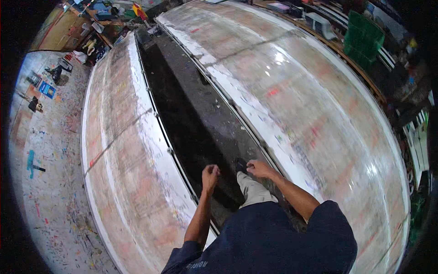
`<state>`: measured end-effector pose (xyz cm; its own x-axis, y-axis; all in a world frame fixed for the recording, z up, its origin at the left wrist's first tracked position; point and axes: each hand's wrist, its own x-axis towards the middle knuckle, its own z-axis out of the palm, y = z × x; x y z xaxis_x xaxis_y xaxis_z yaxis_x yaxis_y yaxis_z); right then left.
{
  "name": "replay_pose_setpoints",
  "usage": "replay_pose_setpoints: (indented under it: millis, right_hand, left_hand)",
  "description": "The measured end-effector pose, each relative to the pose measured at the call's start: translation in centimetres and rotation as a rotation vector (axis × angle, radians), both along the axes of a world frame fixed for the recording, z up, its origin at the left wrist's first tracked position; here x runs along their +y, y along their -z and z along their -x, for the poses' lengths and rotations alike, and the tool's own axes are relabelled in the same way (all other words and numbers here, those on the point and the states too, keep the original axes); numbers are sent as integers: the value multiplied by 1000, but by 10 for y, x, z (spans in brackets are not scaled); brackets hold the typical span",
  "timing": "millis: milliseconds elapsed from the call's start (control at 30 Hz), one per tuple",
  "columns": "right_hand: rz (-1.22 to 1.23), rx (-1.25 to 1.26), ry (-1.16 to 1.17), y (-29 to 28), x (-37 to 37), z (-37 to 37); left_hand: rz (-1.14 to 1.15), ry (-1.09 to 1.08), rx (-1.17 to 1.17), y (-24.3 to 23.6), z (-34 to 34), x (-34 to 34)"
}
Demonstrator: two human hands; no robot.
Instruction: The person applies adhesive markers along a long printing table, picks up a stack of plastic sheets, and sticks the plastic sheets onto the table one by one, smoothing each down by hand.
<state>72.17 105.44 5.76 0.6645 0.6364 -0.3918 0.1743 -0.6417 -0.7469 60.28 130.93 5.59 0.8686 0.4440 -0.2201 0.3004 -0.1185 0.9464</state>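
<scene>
Over the dark gap between two long tables, my left hand [210, 177] is held up with its fingers curled in. What it holds, if anything, is hidden. My right hand [260, 169] hovers near the inner edge of the right table [292, 105], its fingers bent and drawn together. I cannot make out anything in it. Beside my left forearm runs the left table [121, 137], its pale top stained and its inner border white. Neither hand visibly touches a table. One leg in light trousers [253, 191] and a dark shoe [241, 165] show between my hands.
A dark floor aisle [200, 105] stretches ahead between the tables. Small knobs line their inner rails. A paint-spattered surface [50, 182] at far left carries a blue packet [47, 89] and a teal tool [31, 164]. A green crate-like panel [363, 37] stands at back right.
</scene>
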Motion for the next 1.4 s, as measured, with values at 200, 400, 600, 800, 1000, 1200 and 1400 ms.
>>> replay_pose_setpoints:
  millis: [200, 400, 600, 800, 1000, 1200, 1400]
  right_hand:
    - [98, -30, -116, -41, 174, -166]
    - [-66, -33, -320, -70, 345, -294]
    - [60, -66, -361, -36, 485, -415]
    - [86, -67, -284, -49, 580, -529]
    - [130, -86, -125, -60, 682, -666]
    - [171, -143, -336, -28, 823, -827]
    - [27, -212, -341, -56, 1002, -982]
  left_hand:
    - [117, 201, 412, 53, -68, 115]
    - [100, -223, 231, 40, -168, 244]
    - [265, -216, 213, 49, -315, 376]
    - [152, 34, 296, 34, -481, 517]
    - [210, 131, 108, 36, -640, 649]
    - [230, -39, 228, 52, -751, 778]
    - [192, -165, 188, 18, -866, 917]
